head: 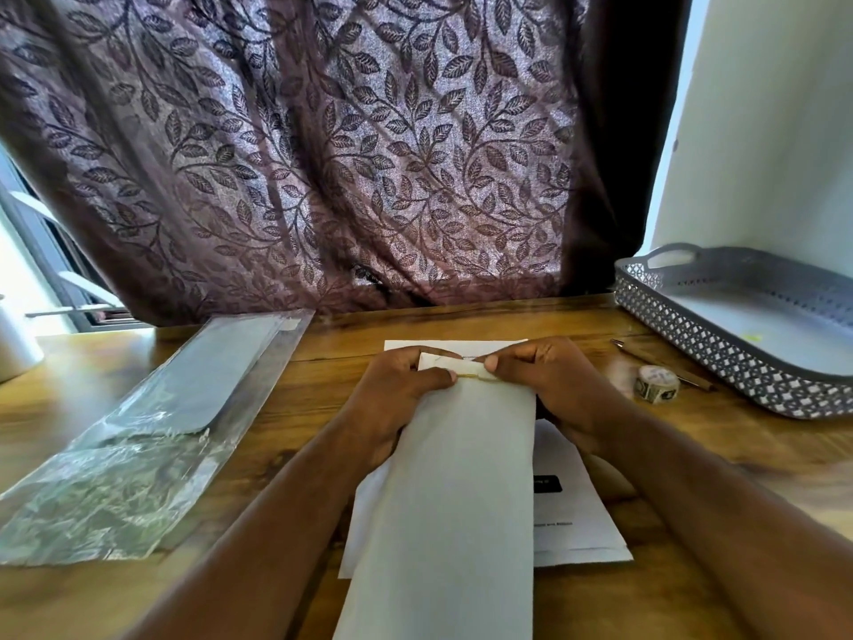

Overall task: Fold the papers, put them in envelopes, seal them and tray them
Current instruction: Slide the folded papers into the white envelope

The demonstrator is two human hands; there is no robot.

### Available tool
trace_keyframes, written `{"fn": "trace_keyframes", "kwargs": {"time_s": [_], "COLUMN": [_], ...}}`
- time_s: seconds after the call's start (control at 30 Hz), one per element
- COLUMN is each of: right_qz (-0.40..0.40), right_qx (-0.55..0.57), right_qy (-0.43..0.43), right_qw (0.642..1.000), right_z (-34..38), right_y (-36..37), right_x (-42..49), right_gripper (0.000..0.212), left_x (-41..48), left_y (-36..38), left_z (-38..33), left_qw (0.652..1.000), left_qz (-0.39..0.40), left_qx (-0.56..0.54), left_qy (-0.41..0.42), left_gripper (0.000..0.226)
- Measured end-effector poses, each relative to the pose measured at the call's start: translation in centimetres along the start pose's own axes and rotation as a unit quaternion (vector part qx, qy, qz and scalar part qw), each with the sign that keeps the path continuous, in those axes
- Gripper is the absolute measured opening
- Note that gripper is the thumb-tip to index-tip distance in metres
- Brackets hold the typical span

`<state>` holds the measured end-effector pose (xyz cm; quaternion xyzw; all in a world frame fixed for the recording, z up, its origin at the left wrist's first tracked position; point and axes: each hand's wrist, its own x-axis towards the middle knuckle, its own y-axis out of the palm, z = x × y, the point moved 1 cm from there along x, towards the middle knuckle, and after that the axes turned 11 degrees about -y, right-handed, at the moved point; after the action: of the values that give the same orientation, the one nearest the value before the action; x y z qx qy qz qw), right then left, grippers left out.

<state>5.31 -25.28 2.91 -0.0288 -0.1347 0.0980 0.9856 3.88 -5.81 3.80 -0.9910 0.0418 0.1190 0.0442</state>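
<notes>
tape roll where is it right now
In the head view the tape roll sits right of centre, between the right hand and the grey tray, in front of a pen.

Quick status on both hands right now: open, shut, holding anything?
Left hand: pinches the far end of the white envelope.
Right hand: pinches that same end, facing the left.

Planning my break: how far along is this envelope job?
Done: unclear; whether the grey tray holds envelopes I cannot tell. In hand: left hand and right hand pinch the white envelope at its far end, apparently closing it. Left: traying it; a printed sheet lies underneath.
</notes>
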Motion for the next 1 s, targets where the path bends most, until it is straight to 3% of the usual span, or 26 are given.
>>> {"fn": "trace_keyframes", "kwargs": {"time_s": [0.13, 0.37, 0.5, 0.63, 1.0], "right_qz": [-0.004, 0.023, 0.037, 0.048, 0.029], "right_qx": [-0.047, -0.084, -0.080, -0.061, -0.044], "right_qy": [0.001, -0.006, -0.022, -0.038, 0.008], "right_qw": [0.999, 0.996, 0.996, 0.996, 0.999], "right_z": [-0.02, 0.12, 0.36, 0.67, 0.37], "right_y": [0.06, 0.16, 0.41, 0.48, 0.51], "right_x": [-0.06, -0.08, -0.17, -0.40, -0.30], "right_gripper": [0.011, 0.022, 0.017, 0.019, 0.013], "left_x": [-0.03, -0.39, -0.41, -0.61, -0.49], "left_y": [0.30, 0.73, 0.96, 0.83, 0.50], "left_z": [0.11, -0.02, -0.04, -0.08, -0.02], "left_qw": [0.999, 0.997, 0.996, 0.998, 0.999], "left_qz": [0.005, -0.009, -0.011, -0.010, -0.017], "left_qx": [0.037, 0.051, 0.063, 0.039, 0.016], "left_qy": [0.028, 0.049, 0.060, 0.044, 0.035], "left_gripper": [0.019, 0.027, 0.007, 0.003, 0.024]}}
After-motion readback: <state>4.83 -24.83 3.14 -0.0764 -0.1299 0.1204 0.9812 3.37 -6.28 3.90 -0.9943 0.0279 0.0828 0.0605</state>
